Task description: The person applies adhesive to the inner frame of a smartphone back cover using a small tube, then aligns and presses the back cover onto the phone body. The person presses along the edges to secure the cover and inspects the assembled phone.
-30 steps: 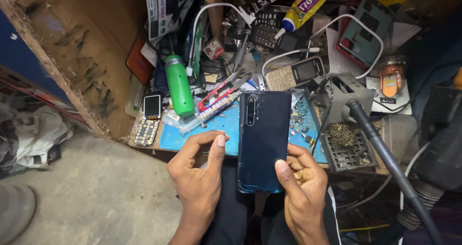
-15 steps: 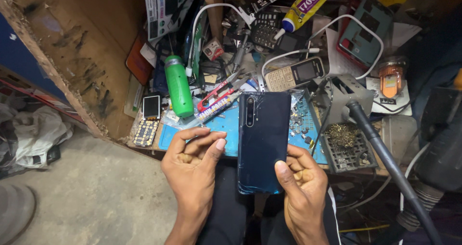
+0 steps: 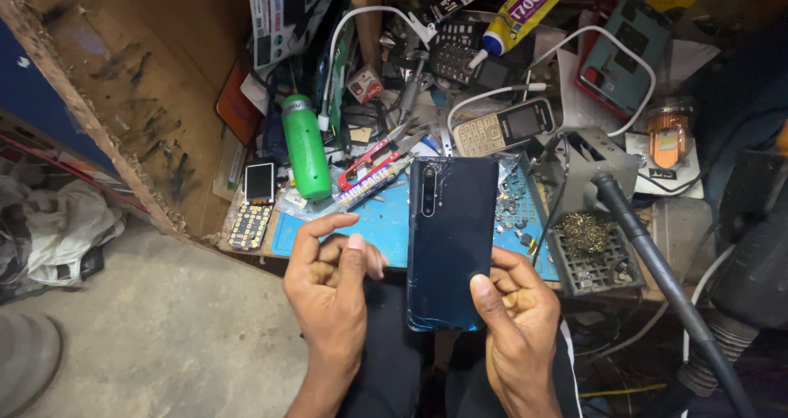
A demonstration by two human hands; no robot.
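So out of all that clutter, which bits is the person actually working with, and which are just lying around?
In hand:
- dark smartphone, back up, held by the right hand
- left hand, beside the phone, fingers curled, not gripping it

Lying about:
- green bottle
- red-handled snips
- keypad phone
- glue tube
- blue mat
- small circuit board with screen

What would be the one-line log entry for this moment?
right hand: holds dark phone, back up | left hand: curled beside phone, apart | behind: blue mat
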